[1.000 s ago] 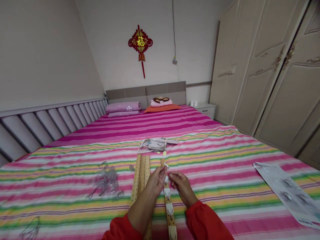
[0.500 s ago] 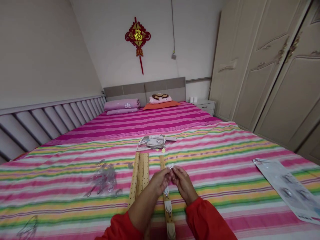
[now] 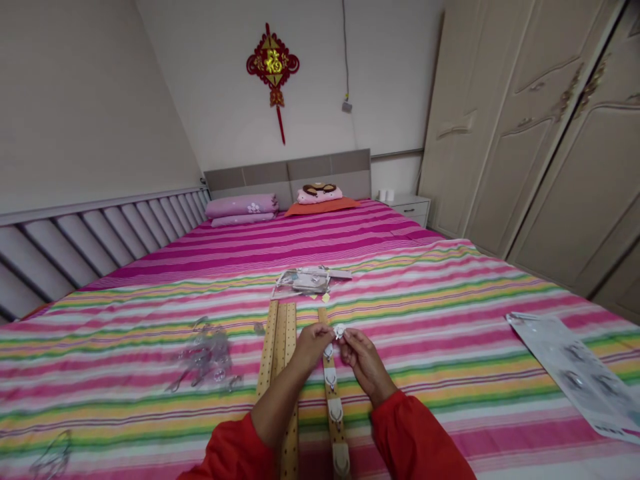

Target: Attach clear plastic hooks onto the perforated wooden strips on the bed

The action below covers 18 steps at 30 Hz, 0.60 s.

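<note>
A small white hook (image 3: 339, 331) is pinched at the fingertips of both hands, above the far part of a narrow perforated wooden strip (image 3: 323, 313). My left hand (image 3: 311, 345) grips it from the left with closed fingers. From the right, my right hand (image 3: 366, 360) holds it between thumb and fingers. Along the strip below sit several white-backed hooks with metal loops, one of them a hook (image 3: 331, 379) just under my hands. Left of the strip, partly covered by my left forearm, lie more perforated wooden strips (image 3: 280, 347) side by side.
Clear plastic pieces (image 3: 210, 353) lie in a heap on the left of the striped sheet (image 3: 440, 313). Beyond the strips is a clear plastic package (image 3: 305, 281) with small yellow bits beside it. A blister card (image 3: 575, 377) holding several hooks lies at the right.
Both hands have shifted slightly farther away and spread a little, so the white hook shows more between them. More of the hooks on the strip are now visible.
</note>
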Each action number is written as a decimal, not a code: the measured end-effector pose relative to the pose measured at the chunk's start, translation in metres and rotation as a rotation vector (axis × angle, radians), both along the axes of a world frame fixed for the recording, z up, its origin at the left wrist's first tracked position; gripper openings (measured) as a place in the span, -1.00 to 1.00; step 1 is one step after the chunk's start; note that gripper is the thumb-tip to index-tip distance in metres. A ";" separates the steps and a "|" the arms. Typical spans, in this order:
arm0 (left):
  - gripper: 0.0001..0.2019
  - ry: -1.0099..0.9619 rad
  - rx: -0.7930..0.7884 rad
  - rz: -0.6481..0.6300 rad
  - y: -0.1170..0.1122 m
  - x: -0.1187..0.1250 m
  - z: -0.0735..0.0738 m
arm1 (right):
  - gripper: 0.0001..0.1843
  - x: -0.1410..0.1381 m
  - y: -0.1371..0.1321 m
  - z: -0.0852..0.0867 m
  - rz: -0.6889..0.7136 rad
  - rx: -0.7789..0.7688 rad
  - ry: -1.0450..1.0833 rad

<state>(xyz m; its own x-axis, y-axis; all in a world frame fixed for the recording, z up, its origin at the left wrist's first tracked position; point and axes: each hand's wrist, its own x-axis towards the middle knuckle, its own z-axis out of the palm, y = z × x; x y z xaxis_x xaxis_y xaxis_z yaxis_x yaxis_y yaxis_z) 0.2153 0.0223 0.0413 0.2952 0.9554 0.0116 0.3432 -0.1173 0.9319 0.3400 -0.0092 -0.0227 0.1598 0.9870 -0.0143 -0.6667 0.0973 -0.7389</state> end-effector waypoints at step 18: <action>-0.84 0.897 0.678 -0.019 -0.019 0.010 0.037 | -0.51 0.000 0.001 0.004 0.049 0.021 0.102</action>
